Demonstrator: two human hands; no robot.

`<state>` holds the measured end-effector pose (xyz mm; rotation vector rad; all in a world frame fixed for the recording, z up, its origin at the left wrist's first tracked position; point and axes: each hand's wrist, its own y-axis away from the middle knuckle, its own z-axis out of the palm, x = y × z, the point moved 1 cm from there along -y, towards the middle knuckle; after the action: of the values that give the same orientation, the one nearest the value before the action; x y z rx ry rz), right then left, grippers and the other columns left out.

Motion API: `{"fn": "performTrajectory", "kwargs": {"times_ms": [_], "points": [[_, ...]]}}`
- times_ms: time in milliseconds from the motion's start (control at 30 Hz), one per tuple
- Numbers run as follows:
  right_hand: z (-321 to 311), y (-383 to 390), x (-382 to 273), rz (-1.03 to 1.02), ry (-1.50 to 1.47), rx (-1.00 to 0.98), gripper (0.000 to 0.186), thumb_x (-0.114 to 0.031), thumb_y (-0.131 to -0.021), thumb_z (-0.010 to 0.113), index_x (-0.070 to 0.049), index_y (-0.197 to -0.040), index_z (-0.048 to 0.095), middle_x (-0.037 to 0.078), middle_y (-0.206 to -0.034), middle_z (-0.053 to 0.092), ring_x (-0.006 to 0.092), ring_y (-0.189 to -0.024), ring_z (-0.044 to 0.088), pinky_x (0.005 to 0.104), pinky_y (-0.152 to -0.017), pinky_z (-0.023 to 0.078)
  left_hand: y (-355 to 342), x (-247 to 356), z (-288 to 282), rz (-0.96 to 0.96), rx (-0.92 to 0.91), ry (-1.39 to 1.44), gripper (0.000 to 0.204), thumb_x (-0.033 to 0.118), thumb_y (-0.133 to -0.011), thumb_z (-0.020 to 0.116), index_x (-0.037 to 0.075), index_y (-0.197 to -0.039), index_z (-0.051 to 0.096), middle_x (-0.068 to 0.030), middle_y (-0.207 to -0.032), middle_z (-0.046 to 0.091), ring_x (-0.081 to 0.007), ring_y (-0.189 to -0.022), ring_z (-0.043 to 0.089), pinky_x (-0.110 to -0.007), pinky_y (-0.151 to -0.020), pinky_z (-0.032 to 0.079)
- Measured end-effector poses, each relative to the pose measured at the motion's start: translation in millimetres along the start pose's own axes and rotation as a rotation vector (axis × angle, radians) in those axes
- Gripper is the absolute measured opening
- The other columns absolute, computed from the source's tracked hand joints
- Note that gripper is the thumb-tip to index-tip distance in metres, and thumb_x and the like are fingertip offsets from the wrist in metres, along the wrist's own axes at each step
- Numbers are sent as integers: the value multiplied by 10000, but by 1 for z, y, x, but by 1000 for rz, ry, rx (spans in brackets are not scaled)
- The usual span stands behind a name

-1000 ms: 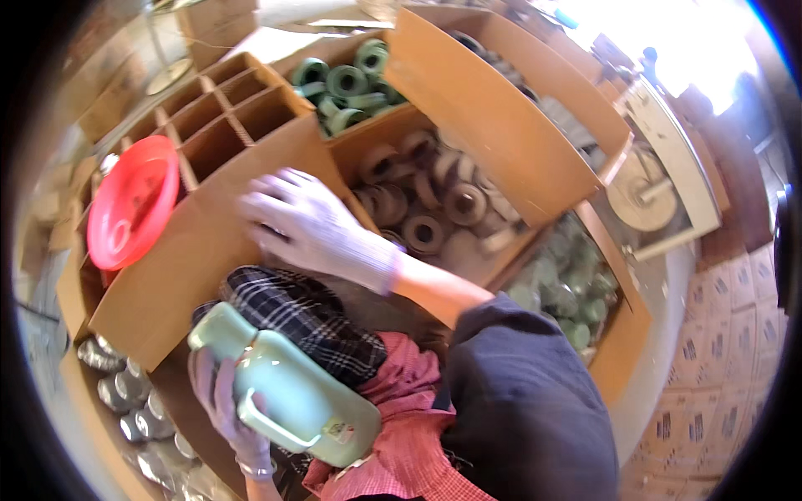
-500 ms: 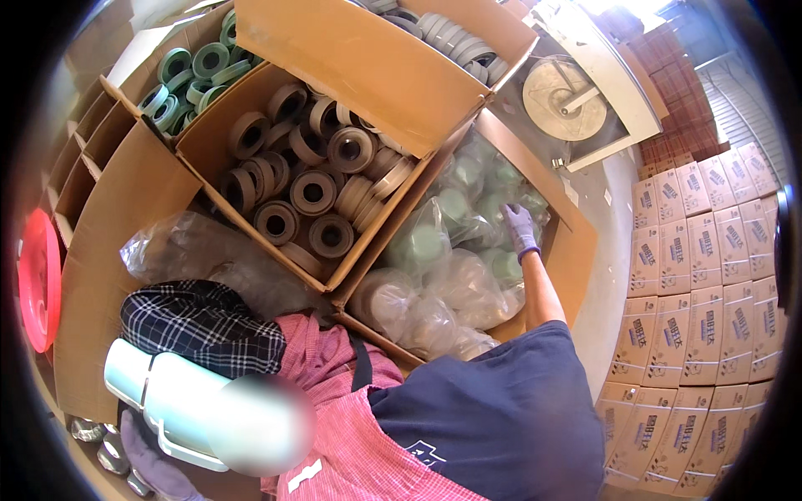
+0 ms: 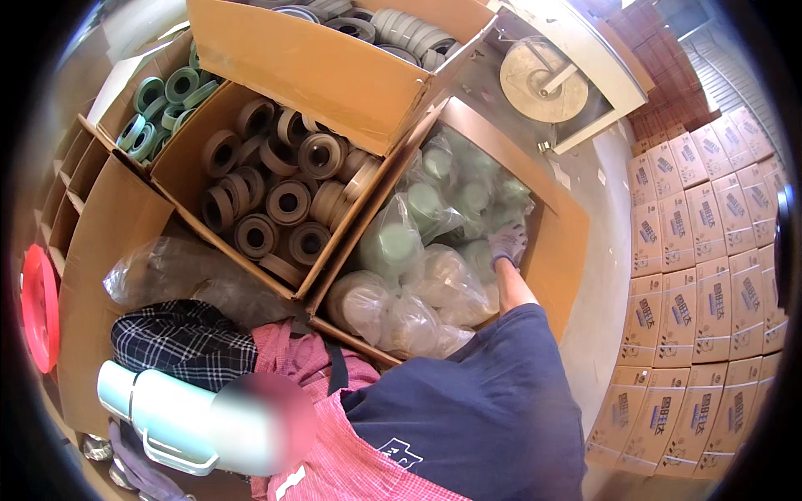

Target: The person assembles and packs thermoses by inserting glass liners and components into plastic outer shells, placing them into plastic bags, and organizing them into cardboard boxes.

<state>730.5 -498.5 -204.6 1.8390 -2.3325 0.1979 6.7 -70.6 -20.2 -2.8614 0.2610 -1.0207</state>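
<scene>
Mint-blue handled jug at 8 o'clock
Gloved left hand just beside it, can't tell if gripping; right hand at 3 o'clock, among bagged green cups, can't tell its grip either tbh.

Bright, even light, hazy glare at the upper left, sheen on plastic bags, shadowed gaps between rings, pale-blue jug partly blurred out, stacked cartons bowed, black fisheye rim.
</scene>
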Motion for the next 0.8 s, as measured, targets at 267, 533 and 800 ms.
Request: {"fn": "performTrajectory", "kwargs": {"times_ms": [267,533,800], "points": [[24,-75,66,-203,-314,-227,235,-212,-822,637,-65,-1005,640,131,-923,675,234,-835,687,408,-710,568,-12,-3,3,180,4,-299,556,399,-1021,343,14,-1399,481,-158,-1390,521,-302,-1284,493,-416,-1104,363],[-276,127,-121,-1379,-821,-615,105,-171,-855,648,-66,-859,652,27,-830,621,127,-746,570,284,-671,466,-62,61,-9,265,124,0,530,334,-1019,313,3,-1386,504,-147,-1384,540,-289,-1290,503,-421,-1123,353],[-406,395,-396,-1289,-1841,-2087,248,-289,-958,577,-66,-1064,592,119,-1005,637,263,-938,638,476,-892,539,-95,167,38,570,-479,377,763,241,-810,755,7,-1448,409,-142,-1467,450,-252,-1380,396,-388,-1145,298]]}}
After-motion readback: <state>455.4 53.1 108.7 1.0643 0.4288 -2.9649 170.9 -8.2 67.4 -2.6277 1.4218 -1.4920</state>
